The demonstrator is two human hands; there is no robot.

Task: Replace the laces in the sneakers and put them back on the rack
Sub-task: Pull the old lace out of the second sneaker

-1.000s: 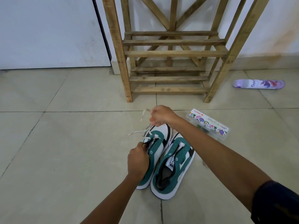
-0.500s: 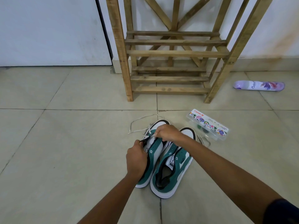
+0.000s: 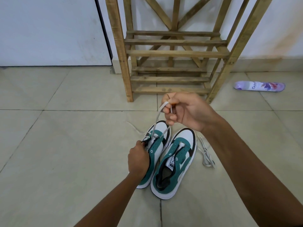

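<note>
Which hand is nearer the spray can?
Right. The right hand pinches the lace above the sneakers, left of the spray can; the left hand grips the left sneaker, farther away.

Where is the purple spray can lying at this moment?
In the head view, the purple spray can lies on its side on the floor tiles at far right, to the right of the wooden rack, near the wall.

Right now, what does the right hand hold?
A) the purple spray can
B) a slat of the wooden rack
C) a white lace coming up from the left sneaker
C: the right hand pinches the white lace, which runs down to the left sneaker.
</note>
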